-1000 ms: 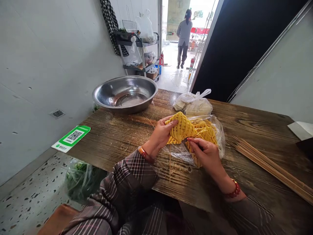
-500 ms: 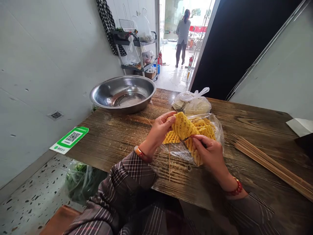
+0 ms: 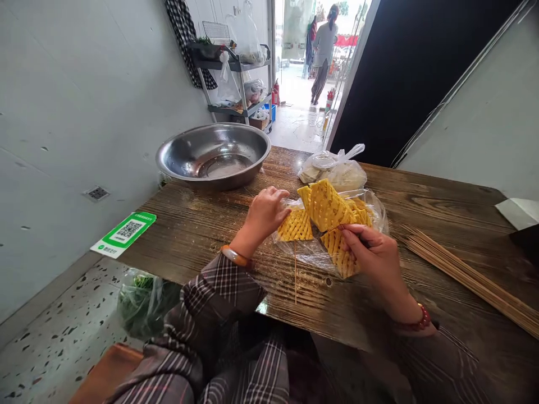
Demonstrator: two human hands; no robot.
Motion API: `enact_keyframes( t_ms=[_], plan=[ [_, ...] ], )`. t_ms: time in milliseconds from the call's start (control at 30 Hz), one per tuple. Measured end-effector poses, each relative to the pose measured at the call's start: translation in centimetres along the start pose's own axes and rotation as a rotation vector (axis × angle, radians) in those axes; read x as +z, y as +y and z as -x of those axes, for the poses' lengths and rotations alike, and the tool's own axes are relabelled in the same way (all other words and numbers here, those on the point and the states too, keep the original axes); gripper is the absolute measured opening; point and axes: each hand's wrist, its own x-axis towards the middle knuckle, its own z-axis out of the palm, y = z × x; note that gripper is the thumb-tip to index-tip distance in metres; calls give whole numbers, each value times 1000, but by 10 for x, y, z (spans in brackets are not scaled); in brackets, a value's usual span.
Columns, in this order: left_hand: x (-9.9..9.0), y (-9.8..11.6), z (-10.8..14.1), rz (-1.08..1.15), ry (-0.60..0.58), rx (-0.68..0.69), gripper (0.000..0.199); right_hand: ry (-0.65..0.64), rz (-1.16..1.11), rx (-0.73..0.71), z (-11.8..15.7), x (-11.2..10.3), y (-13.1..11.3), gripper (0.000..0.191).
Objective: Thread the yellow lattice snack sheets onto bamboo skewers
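Bare tabletop (image 3: 202, 230) between basin (image 3: 214, 154) and table's near edge

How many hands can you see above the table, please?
2: the left hand, open, is to the left of the raised yellow piece; the right hand pinches that piece near its lower edge.

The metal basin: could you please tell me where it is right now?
In the head view, the metal basin sits at the table's far left corner, left of the knotted plastic bag.
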Motion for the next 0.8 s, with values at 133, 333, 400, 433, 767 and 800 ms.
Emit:
enact_keyframes(
  t_ms=[133,333,400,433,767,800],
  plan=[
    [8,0,-1,174,74,-99,15,-99,-34,77,1,-2,-2,31],
    [15,0,-4,664,199,-255,20,-256,-146,276,19,7,-3,41],
    [17,3,-4,801,200,-285,17,-237,-213,347,26,12,-1,44],
    [18,4,-4,852,196,-299,16,-214,-249,384,29,15,0,46],
    [19,5,-2,796,249,-299,23,-3,-619,538,18,66,-13,47],
    [20,5,-2,805,244,-298,24,-24,-633,549,17,72,-13,46]
  ],
)
